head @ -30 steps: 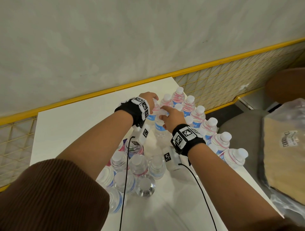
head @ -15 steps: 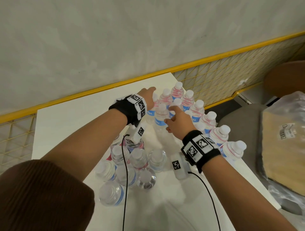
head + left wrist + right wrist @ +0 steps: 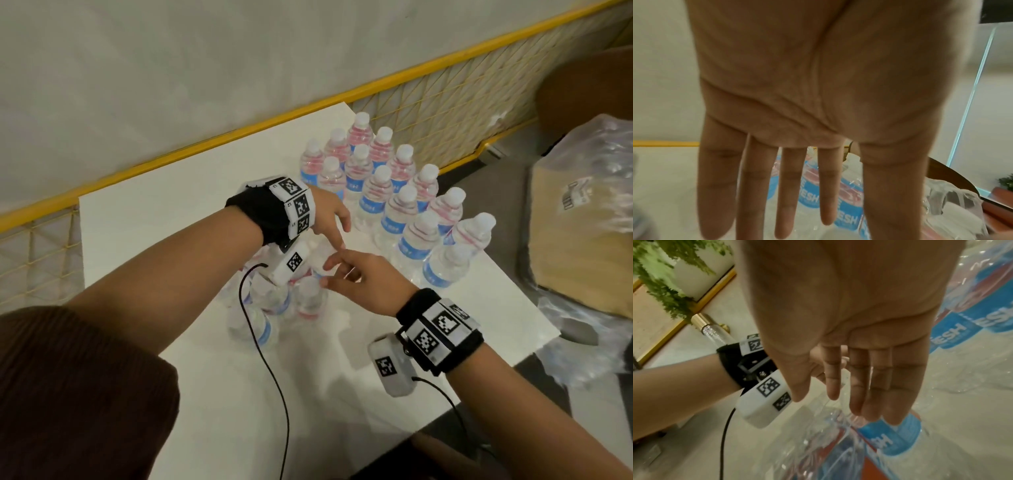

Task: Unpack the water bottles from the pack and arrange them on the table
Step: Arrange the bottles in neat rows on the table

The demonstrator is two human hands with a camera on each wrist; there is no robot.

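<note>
Several clear water bottles with white caps and blue labels stand in rows (image 3: 387,185) at the far right of the white table (image 3: 147,219). A second cluster of bottles (image 3: 294,298) stands nearer me, partly hidden under my left wrist. My left hand (image 3: 330,219) hovers over this cluster with straight fingers (image 3: 787,186) and holds nothing. My right hand (image 3: 352,274) reaches in from the right with relaxed fingers (image 3: 859,386), just above the cluster's caps and empty. Blue labels (image 3: 892,439) show below it.
A yellow rail with wire mesh (image 3: 428,102) runs behind the table. Crumpled clear plastic wrap over a brown package (image 3: 582,222) lies to the right, off the table. A black cable (image 3: 267,363) trails from my left wrist across the near tabletop.
Both hands have drawn back from the far rows of bottles toward the nearer cluster. The bottles they touched now stand in the rows, and the view has shifted.
</note>
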